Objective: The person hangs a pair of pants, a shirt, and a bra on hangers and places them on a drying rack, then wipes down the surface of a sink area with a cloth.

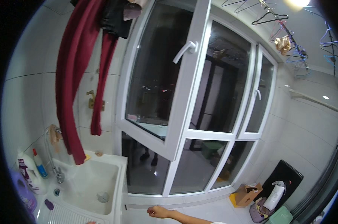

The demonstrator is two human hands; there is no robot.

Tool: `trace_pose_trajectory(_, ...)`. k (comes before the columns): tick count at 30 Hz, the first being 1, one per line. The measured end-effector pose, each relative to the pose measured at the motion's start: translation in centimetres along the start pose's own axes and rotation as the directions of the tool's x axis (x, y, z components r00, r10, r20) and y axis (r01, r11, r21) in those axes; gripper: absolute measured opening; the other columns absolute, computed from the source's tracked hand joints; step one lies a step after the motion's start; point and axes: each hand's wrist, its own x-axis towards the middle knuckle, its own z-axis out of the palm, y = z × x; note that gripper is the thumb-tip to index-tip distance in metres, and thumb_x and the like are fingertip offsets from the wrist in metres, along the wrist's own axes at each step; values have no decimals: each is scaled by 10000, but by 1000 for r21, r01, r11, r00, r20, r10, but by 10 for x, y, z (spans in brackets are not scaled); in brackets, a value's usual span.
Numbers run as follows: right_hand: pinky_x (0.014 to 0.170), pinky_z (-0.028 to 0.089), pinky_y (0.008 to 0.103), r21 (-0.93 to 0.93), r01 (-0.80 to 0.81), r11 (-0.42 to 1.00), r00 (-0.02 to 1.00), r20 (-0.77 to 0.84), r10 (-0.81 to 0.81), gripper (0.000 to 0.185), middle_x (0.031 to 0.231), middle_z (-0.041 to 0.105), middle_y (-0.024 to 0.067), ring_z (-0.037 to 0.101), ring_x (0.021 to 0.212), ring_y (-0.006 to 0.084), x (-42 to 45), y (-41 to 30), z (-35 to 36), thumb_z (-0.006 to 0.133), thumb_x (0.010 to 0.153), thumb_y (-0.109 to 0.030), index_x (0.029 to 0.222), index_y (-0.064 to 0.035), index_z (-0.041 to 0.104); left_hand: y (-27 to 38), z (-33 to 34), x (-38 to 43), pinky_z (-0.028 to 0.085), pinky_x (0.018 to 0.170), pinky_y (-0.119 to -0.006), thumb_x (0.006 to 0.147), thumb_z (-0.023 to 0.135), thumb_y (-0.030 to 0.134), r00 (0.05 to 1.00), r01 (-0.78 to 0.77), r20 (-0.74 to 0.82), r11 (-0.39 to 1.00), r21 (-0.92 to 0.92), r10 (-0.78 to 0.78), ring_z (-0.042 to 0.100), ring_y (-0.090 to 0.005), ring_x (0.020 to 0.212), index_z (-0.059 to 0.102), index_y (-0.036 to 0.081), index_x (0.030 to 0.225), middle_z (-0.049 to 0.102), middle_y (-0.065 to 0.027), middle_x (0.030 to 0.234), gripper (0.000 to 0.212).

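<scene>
My right hand hangs in front of the sink's right side, above the white floor, its fingers curled and nothing visible in them. Only a small bit of my left hand shows at the bottom edge, over the ribbed washboard; its fingers are hidden. To the left is a white laundry sink with a basin strainer and a chrome faucet. A dark purple brush or scrubber lies beside the washboard. Wine-red trousers hang down to the sink's back rim.
Detergent bottles line the sink's left side. A tall window sash is swung inward on the wall ahead. Far right on the floor are a cardboard box, a purple laundry basket and a green bin. Clothes hangers hang overhead.
</scene>
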Motion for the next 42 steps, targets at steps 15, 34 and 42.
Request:
trace_pose_trajectory(15, 690, 396, 344, 324, 330, 887, 932, -262, -252, 358, 691, 449, 82, 454, 673, 220, -5, -136, -45, 534, 762, -67, 1115, -25, 484, 12, 61, -40, 413, 725, -479, 752, 637, 210, 997, -54, 59, 994, 92, 49, 532, -399, 741, 608, -26, 748, 583, -223, 739, 238)
trace_pose_trajectory(34, 795, 458, 404, 252, 425, 869, 892, 48, -450, 367, 1026, 587, 220, 595, 887, 340, -15, -170, -7, 590, 759, -74, 1095, 59, 526, 16, 25, -81, 400, 846, -450, 787, 652, 245, 934, 289, 202, 956, 57, -295, 495, -393, 965, 528, -27, 1113, 549, -243, 1020, 443)
trace_pose_trajectory(42, 754, 467, 393, 239, 413, 879, 899, 50, -436, 275, 895, 608, 209, 598, 853, 343, -16, -173, 12, 578, 747, -62, 989, 64, 546, 1, 23, -86, 404, 832, -449, 776, 652, 234, 939, 242, 236, 968, 68, -251, 499, -383, 937, 518, -33, 1112, 546, -240, 1007, 450)
